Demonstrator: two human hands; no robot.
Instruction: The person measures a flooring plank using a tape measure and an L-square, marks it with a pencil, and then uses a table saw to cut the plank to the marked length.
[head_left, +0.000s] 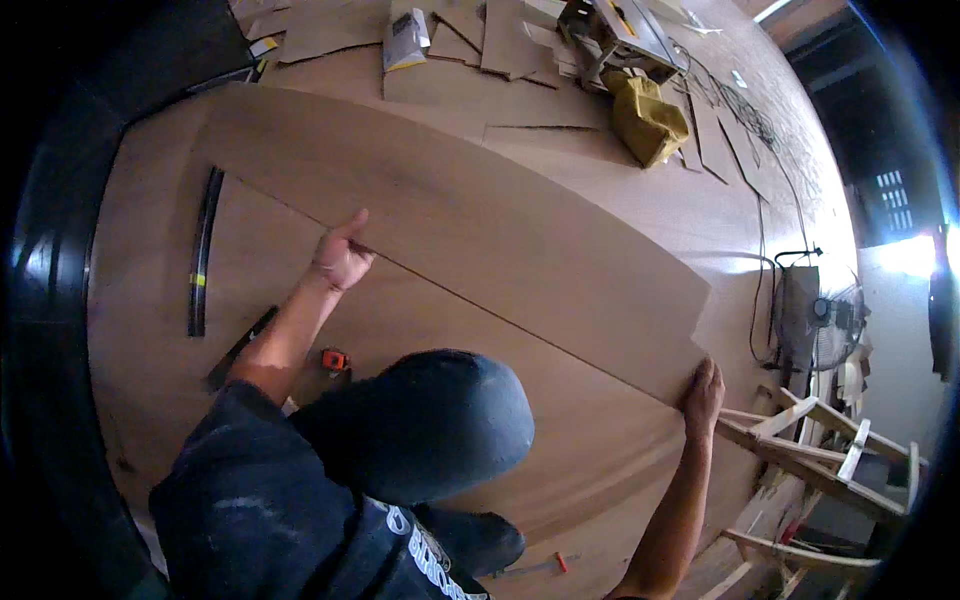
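Observation:
A long thin brown board (500, 230) stretches across the middle, its far edge curved and its near edge straight. Along that near edge, toward the left, my left hand (345, 258) is closed on it, thumb raised and some fingers hidden. My right hand (703, 388) grips the board's right end beside a small notch, its fingers folded over the edge. Below the board lies a larger brown surface where I kneel. An orange tape measure (335, 360) rests near my knee, and a dark long tool (245, 340) is partly covered by my left forearm.
A black strip with a yellow mark (203, 260) lies left. Offcuts (510, 40), a yellow bag (648, 120) and a saw-like machine (625, 40) sit at the back. A fan (835, 325) and wooden frame (800, 450) stand right. A red-handled tool (561, 563) lies near.

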